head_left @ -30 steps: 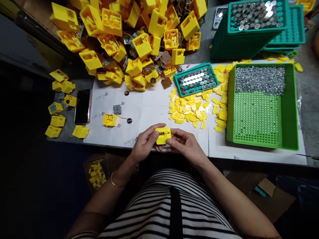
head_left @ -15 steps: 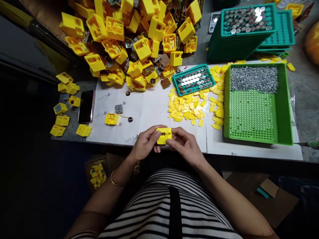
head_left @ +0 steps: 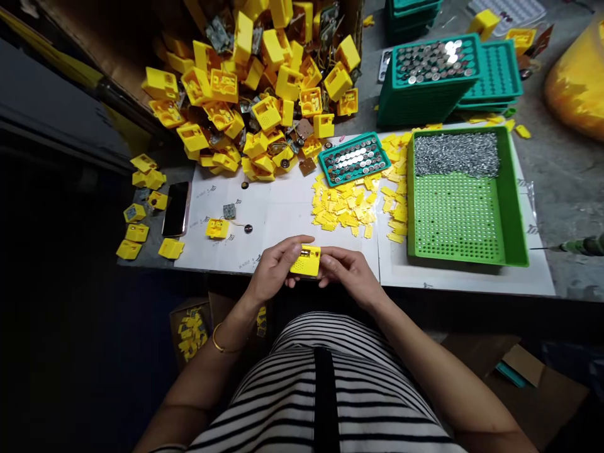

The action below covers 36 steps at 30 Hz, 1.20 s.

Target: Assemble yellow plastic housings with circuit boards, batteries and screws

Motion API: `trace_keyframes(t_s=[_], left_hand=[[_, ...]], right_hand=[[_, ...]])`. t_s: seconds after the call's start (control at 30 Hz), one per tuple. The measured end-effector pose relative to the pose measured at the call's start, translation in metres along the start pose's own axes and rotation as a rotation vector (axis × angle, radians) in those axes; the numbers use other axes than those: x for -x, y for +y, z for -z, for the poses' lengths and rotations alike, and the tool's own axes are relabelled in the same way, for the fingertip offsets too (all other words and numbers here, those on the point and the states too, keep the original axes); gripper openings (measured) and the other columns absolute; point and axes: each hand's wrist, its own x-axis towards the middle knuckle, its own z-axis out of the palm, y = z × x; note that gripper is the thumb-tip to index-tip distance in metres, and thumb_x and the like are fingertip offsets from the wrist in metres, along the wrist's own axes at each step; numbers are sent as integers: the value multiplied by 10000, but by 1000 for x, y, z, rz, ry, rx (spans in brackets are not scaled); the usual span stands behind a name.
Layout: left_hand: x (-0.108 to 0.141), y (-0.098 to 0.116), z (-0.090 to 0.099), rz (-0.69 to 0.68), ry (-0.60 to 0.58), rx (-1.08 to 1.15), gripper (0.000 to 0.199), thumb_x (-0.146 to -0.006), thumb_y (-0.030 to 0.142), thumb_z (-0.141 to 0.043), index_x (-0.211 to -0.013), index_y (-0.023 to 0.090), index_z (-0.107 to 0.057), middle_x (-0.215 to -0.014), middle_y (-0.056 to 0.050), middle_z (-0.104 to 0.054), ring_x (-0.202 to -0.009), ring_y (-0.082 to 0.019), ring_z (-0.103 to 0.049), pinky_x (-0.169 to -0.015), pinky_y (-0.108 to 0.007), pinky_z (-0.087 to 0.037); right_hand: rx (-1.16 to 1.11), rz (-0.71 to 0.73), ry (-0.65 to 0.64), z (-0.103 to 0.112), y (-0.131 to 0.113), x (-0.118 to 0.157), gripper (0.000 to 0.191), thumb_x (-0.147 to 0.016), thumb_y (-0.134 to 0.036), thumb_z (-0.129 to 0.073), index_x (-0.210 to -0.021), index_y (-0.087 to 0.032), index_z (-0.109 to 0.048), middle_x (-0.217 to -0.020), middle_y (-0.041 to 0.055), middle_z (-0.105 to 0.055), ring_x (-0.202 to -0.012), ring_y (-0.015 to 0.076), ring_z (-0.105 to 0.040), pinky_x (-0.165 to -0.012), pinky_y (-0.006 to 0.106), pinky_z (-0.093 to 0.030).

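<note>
A small yellow plastic case point(head_left: 307, 264) with speaker holes and an open slot showing metal inside is held just over the table's front edge. My left hand point(head_left: 274, 269) is closed on its left side, thumb on top. At the right edge, the fingers of my right hand point(head_left: 353, 275) pinch the case; its thumb is bent beside it. Beyond my hands lies a pile of flat yellow covers point(head_left: 342, 204), with a teal tray of button cells point(head_left: 355, 158) resting against it. To the left, another yellow case point(head_left: 218, 228) lies with a wired circuit board and a black disc.
A heap of yellow cases point(head_left: 264, 113) spills from a carton at the back left. On the right stands a green basket point(head_left: 514, 220) holding small metal screws, with a screwdriver point(head_left: 582, 245) beyond it. Stacked teal trays point(head_left: 419, 104) stand behind. A phone point(head_left: 176, 209) lies left.
The view has shifted a little. The case is turned slightly, its holed face now tilted more toward me, and my right thumb has slid off its face to the right.
</note>
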Motion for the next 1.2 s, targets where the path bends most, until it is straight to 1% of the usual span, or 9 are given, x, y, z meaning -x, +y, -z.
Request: trace_keyframes(t_s=[0.17,0.27,0.37,0.47,0.53,0.67,0.83,1.03,1.2], left_hand=[[6,5,3,16,-21,-58,501,-870,554,-533,-1123,154,-697,-659,-16,-607,-400,-53,-445,-322,-156,-332],[5,9,3,7,-35,-104,492,-873,539,-539,-1104,139,-708,-606,-4,-574,-413,-53,-410,-340,-159,-305],[0,12,2,-7,-59,-146,478,-861,527,-569,-1064,123,-724,-584,4,-554,-445,-54,-389,-373,-163,-300],[-6,10,-2,14,-77,-113,497,-862,545,-559,-1074,125,-719,-592,6,-546,-464,-61,-404,-391,-170,-312],[-7,5,-5,28,-49,-45,521,-867,561,-543,-1134,141,-695,-572,20,-525,-448,-62,-406,-383,-172,-314],[-6,-11,-10,7,60,124,531,-859,542,-568,-1238,175,-628,-605,17,-578,-490,-89,-506,-419,-182,-391],[-4,-23,-14,-23,67,159,427,-855,453,-623,-1155,149,-634,-694,-12,-651,-544,-93,-550,-470,-191,-439],[-6,-15,-20,-118,101,95,382,-853,446,-629,-1110,163,-627,-820,-29,-688,-603,-101,-585,-494,-199,-463],[-11,-6,-23,-154,146,8,401,-819,481,-656,-1059,161,-625,-841,-40,-712,-571,-99,-588,-497,-209,-461]], right_hand=[[15,-2,-9,2,-2,0,352,-728,-373,-785,-1007,-172,-714,-833,29,-699,-682,114,-653,-549,207,-536],[68,-15,3,1,-1,1,357,-713,-366,-786,-994,-161,-706,-798,31,-698,-692,141,-673,-538,221,-536],[248,61,21,3,0,3,285,-744,-340,-746,-957,-153,-719,-732,21,-686,-649,125,-644,-556,226,-524],[432,184,105,5,2,4,208,-782,-314,-699,-931,-173,-737,-688,4,-674,-591,102,-597,-560,226,-505],[455,227,169,7,6,4,206,-800,-316,-679,-948,-187,-740,-733,10,-696,-614,109,-613,-592,238,-519],[284,199,278,9,10,1,289,-762,-371,-730,-992,-196,-728,-855,34,-723,-734,144,-661,-666,266,-555],[-25,67,224,12,4,-5,389,-654,-394,-826,-964,-183,-724,-805,22,-707,-689,132,-640,-615,262,-558],[-168,-2,154,17,-5,-10,346,-633,-347,-848,-926,-195,-746,-875,21,-717,-703,103,-608,-550,190,-497],[-190,0,183,18,-6,-12,341,-636,-356,-848,-916,-191,-744,-888,23,-720,-713,110,-615,-595,213,-519]])
